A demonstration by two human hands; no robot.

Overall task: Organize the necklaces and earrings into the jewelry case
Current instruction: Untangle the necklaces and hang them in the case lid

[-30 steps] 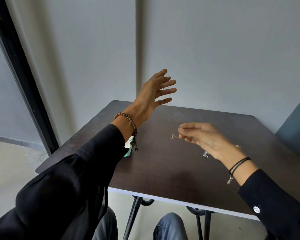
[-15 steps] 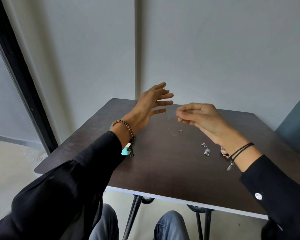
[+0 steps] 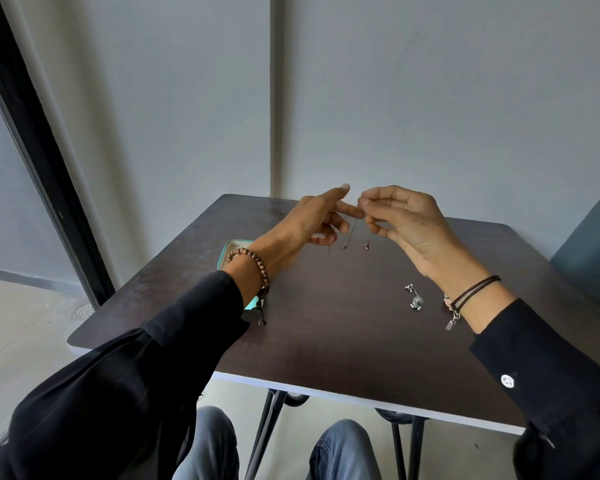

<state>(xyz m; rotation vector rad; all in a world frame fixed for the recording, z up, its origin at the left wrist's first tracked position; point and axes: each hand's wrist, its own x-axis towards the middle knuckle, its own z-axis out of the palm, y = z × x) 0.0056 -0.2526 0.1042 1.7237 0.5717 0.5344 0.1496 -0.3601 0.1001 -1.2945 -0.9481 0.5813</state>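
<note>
Closer together than before, above the far middle of the dark brown table: left hand, fingers mostly straight, touching the thin metal chain necklace; right hand pinching it. Left: small teal jewelry case; right: silver dangly earrings.

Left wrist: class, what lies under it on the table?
A teal jewelry case lies on the dark table beneath it; only its far rim and a near corner show. The left wrist and sleeve cover its inside.
</note>
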